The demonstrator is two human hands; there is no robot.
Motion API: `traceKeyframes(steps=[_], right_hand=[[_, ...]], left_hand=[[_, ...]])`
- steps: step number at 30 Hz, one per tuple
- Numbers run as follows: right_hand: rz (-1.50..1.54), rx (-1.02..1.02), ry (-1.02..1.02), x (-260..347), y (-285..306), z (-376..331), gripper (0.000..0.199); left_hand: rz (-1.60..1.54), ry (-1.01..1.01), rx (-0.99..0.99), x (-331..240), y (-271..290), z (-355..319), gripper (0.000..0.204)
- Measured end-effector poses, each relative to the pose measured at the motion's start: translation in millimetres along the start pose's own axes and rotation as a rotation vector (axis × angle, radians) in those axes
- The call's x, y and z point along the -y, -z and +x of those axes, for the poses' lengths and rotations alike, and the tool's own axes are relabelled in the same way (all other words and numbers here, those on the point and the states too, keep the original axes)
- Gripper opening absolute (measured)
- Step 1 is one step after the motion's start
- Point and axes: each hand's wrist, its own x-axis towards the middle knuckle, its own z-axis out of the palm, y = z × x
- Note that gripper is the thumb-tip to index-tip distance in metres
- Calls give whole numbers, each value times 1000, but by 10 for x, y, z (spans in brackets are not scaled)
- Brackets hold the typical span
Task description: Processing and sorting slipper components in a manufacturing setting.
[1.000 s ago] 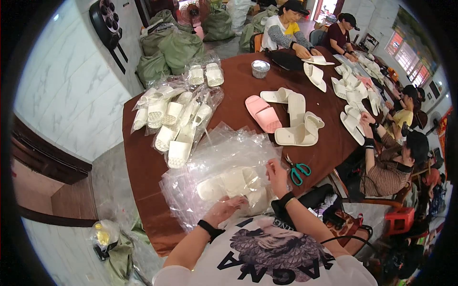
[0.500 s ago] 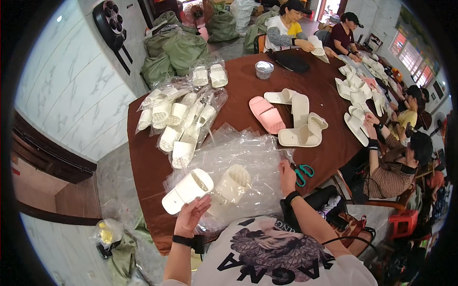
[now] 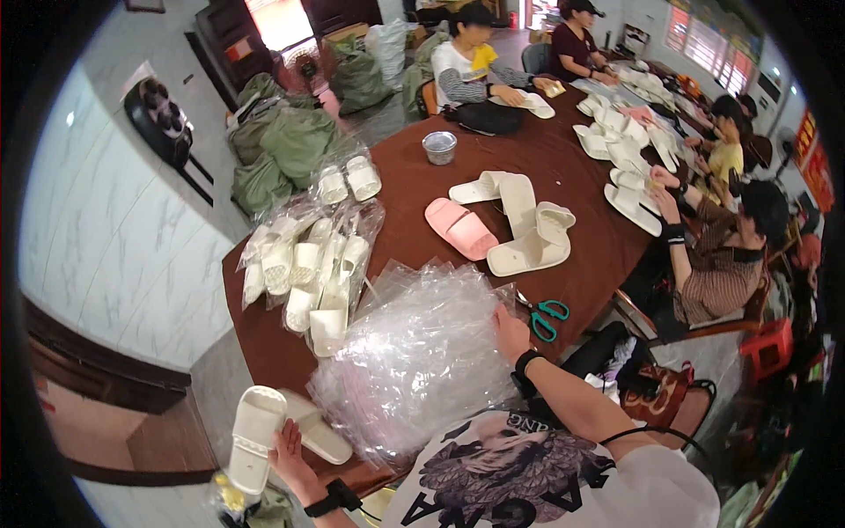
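Observation:
My left hand [image 3: 290, 458] is off the table's left front edge, its fingers against a white slipper [image 3: 257, 440] tilted up beside it. Just right of that hand, a second white slipper [image 3: 319, 427] lies at an angle by the table edge. My left hand seems to grip the first slipper; its thumb is hidden. A wide pile of clear plastic bags [image 3: 422, 352] spreads before me. At the pile's right edge, my right hand [image 3: 510, 336] has its fingers curled on a bag corner. Teal-handled scissors [image 3: 546, 321] rest close to that hand.
Bagged white slippers [image 3: 304, 264] lie at the table's left. A pink slipper [image 3: 460, 229] and loose white slippers [image 3: 532, 242] are beyond the pile. Further back stands a foil-like tub [image 3: 439, 148]. Co-workers handle more slippers [image 3: 625, 141] along the right side.
My left hand has moved left and nearer with the white slipper. The second slipper has shifted from over the bags to the table's edge. My right hand stays at the pile's right edge.

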Motion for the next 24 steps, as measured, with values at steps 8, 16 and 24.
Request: traceKeyframes(steps=[8,16,24], right_hand=[[69,16,24,-81,-27,-38,14],[57,125,22,-117,-147,-31,16],[32,116,115,-113,-95,-94,16]], left_hand=[[271,-359,284,-874,-1180,-23,26],[302,-89,891,-890,-3307,274,31],[58,-211,1150,-543,-5563,-171,74]])
